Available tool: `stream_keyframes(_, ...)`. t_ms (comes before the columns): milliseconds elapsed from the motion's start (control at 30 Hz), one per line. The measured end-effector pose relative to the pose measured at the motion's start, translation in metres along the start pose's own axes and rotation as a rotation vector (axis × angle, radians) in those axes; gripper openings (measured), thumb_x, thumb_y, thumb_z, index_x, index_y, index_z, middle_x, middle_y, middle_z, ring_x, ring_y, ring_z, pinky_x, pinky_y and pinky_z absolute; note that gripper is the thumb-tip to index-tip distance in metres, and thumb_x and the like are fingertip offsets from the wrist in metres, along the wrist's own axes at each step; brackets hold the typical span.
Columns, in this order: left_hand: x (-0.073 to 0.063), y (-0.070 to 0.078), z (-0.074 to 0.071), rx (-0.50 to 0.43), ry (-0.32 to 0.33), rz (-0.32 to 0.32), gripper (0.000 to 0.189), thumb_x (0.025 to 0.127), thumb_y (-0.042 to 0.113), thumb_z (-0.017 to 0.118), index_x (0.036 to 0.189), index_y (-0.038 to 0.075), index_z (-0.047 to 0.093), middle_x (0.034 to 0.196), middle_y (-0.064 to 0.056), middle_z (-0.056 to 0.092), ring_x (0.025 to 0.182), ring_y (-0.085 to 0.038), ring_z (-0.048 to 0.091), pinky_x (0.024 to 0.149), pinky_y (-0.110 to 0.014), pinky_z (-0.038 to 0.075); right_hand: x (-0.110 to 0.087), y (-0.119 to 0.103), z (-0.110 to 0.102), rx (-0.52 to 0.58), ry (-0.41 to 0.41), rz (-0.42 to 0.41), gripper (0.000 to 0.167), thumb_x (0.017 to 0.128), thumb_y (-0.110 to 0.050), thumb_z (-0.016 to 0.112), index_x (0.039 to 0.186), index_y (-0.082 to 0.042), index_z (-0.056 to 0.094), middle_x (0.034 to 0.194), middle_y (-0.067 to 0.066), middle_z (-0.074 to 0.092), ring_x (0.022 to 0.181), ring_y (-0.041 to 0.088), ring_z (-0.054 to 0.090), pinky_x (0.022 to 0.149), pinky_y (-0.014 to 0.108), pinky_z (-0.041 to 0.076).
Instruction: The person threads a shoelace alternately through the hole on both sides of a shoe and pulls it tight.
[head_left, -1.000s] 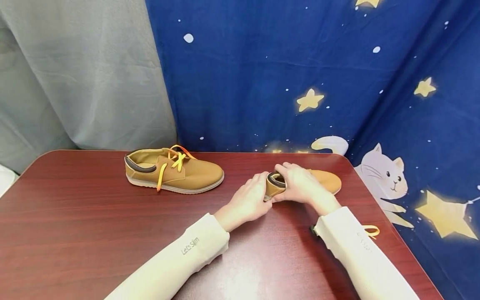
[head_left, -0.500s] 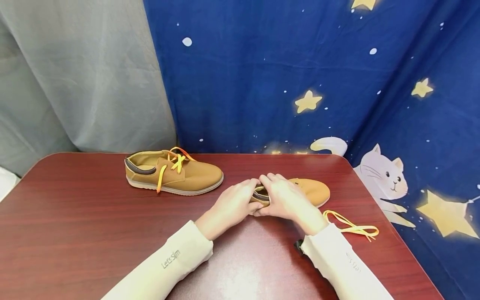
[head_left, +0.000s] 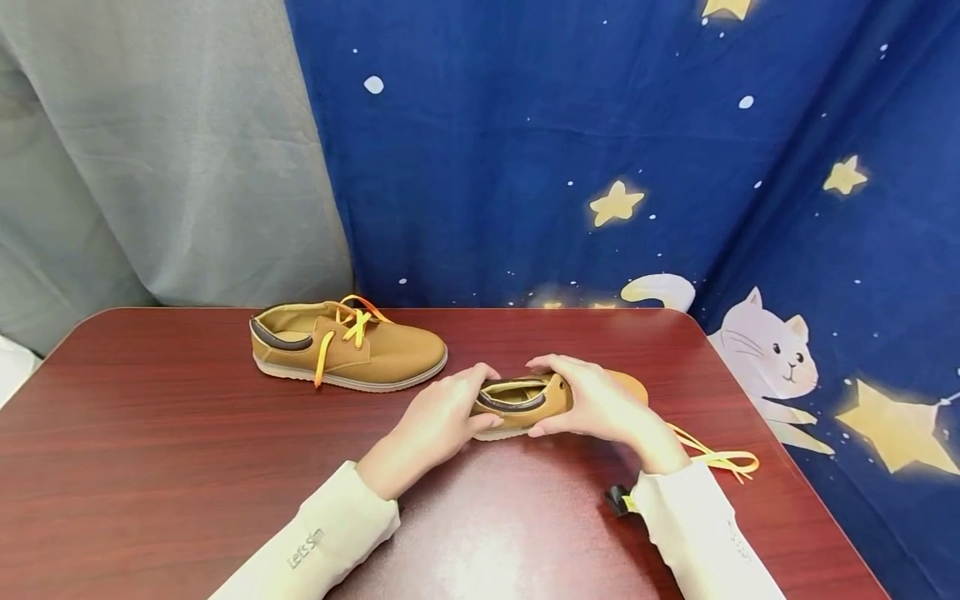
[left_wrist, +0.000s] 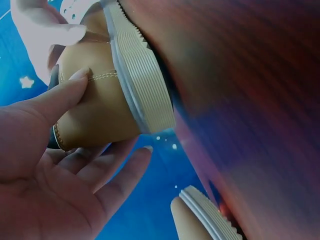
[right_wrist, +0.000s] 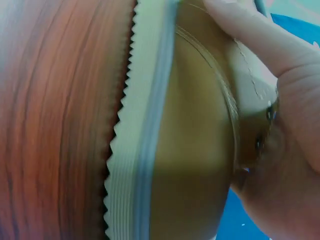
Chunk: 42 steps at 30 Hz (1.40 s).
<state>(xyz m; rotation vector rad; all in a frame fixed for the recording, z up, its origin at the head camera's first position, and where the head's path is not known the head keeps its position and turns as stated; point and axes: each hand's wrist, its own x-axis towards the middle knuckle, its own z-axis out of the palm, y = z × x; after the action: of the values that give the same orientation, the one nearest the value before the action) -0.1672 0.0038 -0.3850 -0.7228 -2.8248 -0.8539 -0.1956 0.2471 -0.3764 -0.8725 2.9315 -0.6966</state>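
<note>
Both hands hold a tan shoe (head_left: 557,402) with a pale ridged sole, its toe pointing right. My left hand (head_left: 437,421) grips the heel; in the left wrist view its thumb presses the stitched heel leather (left_wrist: 95,110) while the other fingers reach round the far side. Around the middle of the shoe, my right hand (head_left: 600,406) curls over the lace area, thumb on the near side. Bare eyelets (right_wrist: 259,143) show in the right wrist view, with no lace through them. The sole lies close along the tabletop. The right hand covers part of the toe half.
A matching tan shoe (head_left: 401,354) with yellow-orange laces threaded stands at the back left. A loose yellow shoelace (head_left: 723,458) lies on the dark red table (head_left: 187,467), beside the right forearm. Behind the table hang a grey curtain and a blue starry curtain (head_left: 480,167).
Both hands have brought the shoe left and nearer to me. The hands have spread apart along it, showing more of its opening. The loose shoelace has come into fuller view.
</note>
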Motion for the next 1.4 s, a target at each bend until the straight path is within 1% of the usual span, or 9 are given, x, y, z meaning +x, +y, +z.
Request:
stream_keyframes(100, -0.006, -0.003, -0.005, -0.019, -0.018, -0.041, 0.043, 0.082, 0.027, 0.085, 0.117, 0.019, 0.061, 0.109, 0.002, 0.073, 0.095, -0.017, 0.069, 0.084, -0.039, 0.054, -0.005, 0.002, -0.003, 0.014, -0.024, 0.024, 0.084, 0.064, -0.052, 0.093, 0.136, -0.025, 0.059, 0.125, -0.007, 0.068, 0.113, 0.014, 0.064, 0.094, 0.040, 0.051)
stream_keyframes(267, -0.014, -0.010, -0.015, -0.068, -0.053, -0.116, 0.043, 0.078, 0.027, 0.087, 0.115, 0.023, 0.064, 0.104, 0.005, 0.073, 0.089, -0.013, 0.065, 0.083, -0.038, 0.052, -0.012, 0.004, -0.002, -0.035, -0.058, 0.047, 0.088, 0.062, -0.053, 0.093, 0.137, -0.022, 0.060, 0.128, -0.001, 0.066, 0.117, 0.019, 0.061, 0.098, 0.046, 0.050)
stream_keyframes(567, -0.027, -0.030, -0.044, -0.059, -0.140, -0.105, 0.042, 0.074, 0.022, 0.090, 0.109, 0.021, 0.066, 0.091, 0.005, 0.072, 0.069, -0.007, 0.062, 0.075, -0.036, 0.051, -0.024, -0.010, -0.002, -0.083, -0.109, 0.073, 0.099, 0.060, -0.046, 0.095, 0.144, -0.013, 0.054, 0.137, 0.005, 0.063, 0.126, 0.024, 0.060, 0.106, 0.048, 0.049)
stream_keyframes(733, -0.033, -0.039, -0.065, -0.020, -0.220, -0.070, 0.046, 0.066, 0.020, 0.092, 0.106, 0.019, 0.068, 0.091, 0.006, 0.071, 0.082, -0.011, 0.061, 0.078, -0.036, 0.050, -0.025, -0.025, 0.005, -0.113, -0.116, 0.060, 0.097, 0.063, -0.045, 0.093, 0.144, -0.011, 0.053, 0.138, 0.006, 0.063, 0.127, 0.023, 0.061, 0.107, 0.046, 0.048)
stream_keyframes(900, -0.042, -0.044, -0.084, 0.066, -0.287, -0.052, 0.054, 0.061, 0.014, 0.092, 0.110, 0.017, 0.070, 0.101, 0.005, 0.072, 0.092, -0.014, 0.064, 0.085, -0.041, 0.052, -0.021, -0.045, 0.018, -0.199, -0.099, -0.012, 0.093, 0.069, -0.051, 0.088, 0.146, -0.012, 0.052, 0.141, 0.004, 0.062, 0.131, 0.023, 0.060, 0.105, 0.046, 0.050)
stream_keyframes(1033, -0.048, -0.045, -0.092, 0.143, -0.331, -0.100, 0.064, 0.059, 0.010, 0.091, 0.119, 0.013, 0.067, 0.105, 0.000, 0.071, 0.096, -0.018, 0.063, 0.087, -0.046, 0.052, -0.019, -0.057, 0.028, -0.243, -0.076, -0.068, 0.091, 0.074, -0.053, 0.085, 0.147, -0.011, 0.050, 0.144, 0.005, 0.060, 0.132, 0.024, 0.058, 0.106, 0.045, 0.050)
stream_keyframes(1133, -0.050, -0.043, -0.092, 0.189, -0.359, -0.131, 0.070, 0.061, 0.015, 0.093, 0.124, 0.012, 0.062, 0.107, -0.003, 0.069, 0.099, -0.022, 0.064, 0.086, -0.049, 0.053, -0.018, -0.061, 0.033, -0.254, -0.059, -0.099, 0.090, 0.078, -0.052, 0.083, 0.148, -0.008, 0.049, 0.145, 0.007, 0.058, 0.134, 0.026, 0.057, 0.110, 0.043, 0.047)
stream_keyframes(1233, -0.052, -0.040, -0.091, 0.220, -0.363, -0.124, 0.076, 0.063, 0.031, 0.094, 0.128, 0.010, 0.059, 0.112, -0.006, 0.070, 0.103, -0.026, 0.066, 0.087, -0.051, 0.053, -0.017, -0.062, 0.036, -0.234, -0.060, -0.106, 0.091, 0.079, -0.053, 0.081, 0.150, -0.009, 0.046, 0.148, 0.008, 0.056, 0.137, 0.026, 0.054, 0.113, 0.043, 0.045)
stream_keyframes(1400, -0.050, -0.037, -0.085, 0.182, -0.298, -0.072, 0.074, 0.077, 0.059, 0.080, 0.132, 0.013, 0.060, 0.123, -0.005, 0.068, 0.110, -0.026, 0.067, 0.093, -0.051, 0.052, -0.020, -0.057, 0.033, -0.161, -0.086, -0.064, 0.091, 0.081, -0.058, 0.078, 0.154, -0.015, 0.042, 0.153, 0.004, 0.051, 0.143, 0.024, 0.048, 0.115, 0.045, 0.042)
